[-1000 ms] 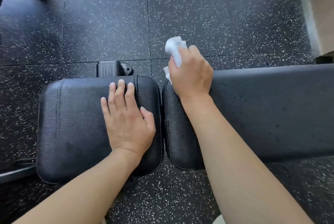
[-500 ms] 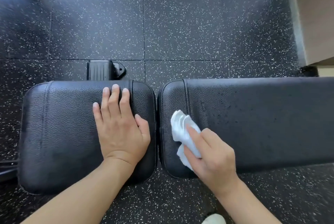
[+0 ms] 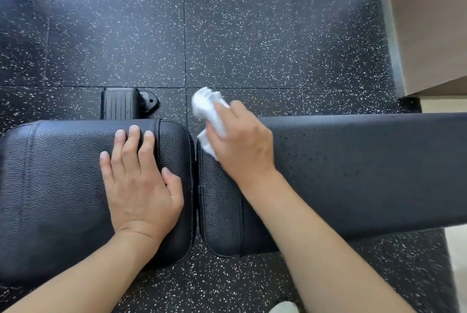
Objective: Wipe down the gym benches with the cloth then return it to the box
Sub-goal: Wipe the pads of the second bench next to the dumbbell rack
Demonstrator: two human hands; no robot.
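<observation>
From my remote seat I saw the left hand (image 3: 137,183) lying flat, fingers (image 3: 131,145) straight and together, pressed on the short seat pad (image 3: 50,186) of the table. The right hand (image 3: 240,145) had its fingers curled round a bunched white cloth (image 3: 206,107), gripping it at the far left corner of the long back pad (image 3: 366,173), part of the cloth sticking out past the pad's far edge over the speckled black floor (image 3: 252,34). A black foot piece (image 3: 121,104) sat on the floor just behind the seat pad
</observation>
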